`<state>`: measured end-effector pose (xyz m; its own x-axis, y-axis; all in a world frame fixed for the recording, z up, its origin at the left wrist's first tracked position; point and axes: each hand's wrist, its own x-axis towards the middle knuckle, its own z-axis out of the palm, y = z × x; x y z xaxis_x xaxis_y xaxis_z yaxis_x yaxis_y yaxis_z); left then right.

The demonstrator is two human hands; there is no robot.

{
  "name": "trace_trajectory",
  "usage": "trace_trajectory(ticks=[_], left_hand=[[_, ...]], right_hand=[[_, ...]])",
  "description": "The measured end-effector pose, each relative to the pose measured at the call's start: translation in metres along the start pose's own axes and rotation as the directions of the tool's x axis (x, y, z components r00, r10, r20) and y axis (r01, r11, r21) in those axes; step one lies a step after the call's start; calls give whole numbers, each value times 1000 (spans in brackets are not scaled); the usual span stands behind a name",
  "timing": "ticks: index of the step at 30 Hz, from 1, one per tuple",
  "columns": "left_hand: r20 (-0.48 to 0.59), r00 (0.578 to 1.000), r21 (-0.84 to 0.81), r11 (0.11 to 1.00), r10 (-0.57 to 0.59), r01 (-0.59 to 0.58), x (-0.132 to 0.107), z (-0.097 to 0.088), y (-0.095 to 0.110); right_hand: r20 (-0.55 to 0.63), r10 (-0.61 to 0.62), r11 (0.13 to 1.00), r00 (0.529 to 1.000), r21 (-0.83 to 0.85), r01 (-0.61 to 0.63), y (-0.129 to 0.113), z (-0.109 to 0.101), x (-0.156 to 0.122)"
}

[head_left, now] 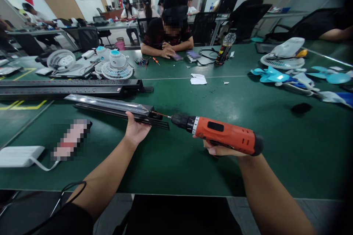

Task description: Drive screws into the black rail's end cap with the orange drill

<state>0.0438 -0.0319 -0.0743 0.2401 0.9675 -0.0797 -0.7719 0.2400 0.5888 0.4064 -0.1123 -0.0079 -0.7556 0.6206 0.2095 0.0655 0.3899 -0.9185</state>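
Note:
My right hand (217, 149) is wrapped round the grip of an orange cordless drill (223, 135) held level over the green table (193, 161). Its thin bit points left and touches the end of a long black strip with a clear plastic cover (110, 107). My left hand (135, 129) grips that strip near its right end, thumb over the top, fingers underneath and hidden. The strip lies flat and runs away to the left.
Two more long black strips (68, 88) lie behind it. White desk fans (117, 66) stand at the back left, blue fan blades (271, 75) and parts at the right. A white power bank (18, 156) lies at left. A person sits working opposite; others sit farther back.

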Motion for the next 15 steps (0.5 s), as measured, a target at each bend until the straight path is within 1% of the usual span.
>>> trace_trajectory(ticks=[4, 9, 11, 15], left_hand=[[-19, 1000, 10, 1000, 13, -13, 0, 1, 0], [40, 999, -10, 1000, -7, 7, 0, -3, 1], [39, 999, -10, 1000, -6, 6, 1, -5, 1], [44, 999, -20, 1000, -11, 11, 1, -5, 1]], right_hand=[[1, -20, 1000, 1000, 8, 20, 0, 1, 0], [-5, -14, 1000, 1000, -3, 14, 0, 1, -1], [2, 4, 1000, 1000, -12, -4, 0, 1, -1], [14, 0, 1000, 1000, -31, 0, 1, 1, -1]])
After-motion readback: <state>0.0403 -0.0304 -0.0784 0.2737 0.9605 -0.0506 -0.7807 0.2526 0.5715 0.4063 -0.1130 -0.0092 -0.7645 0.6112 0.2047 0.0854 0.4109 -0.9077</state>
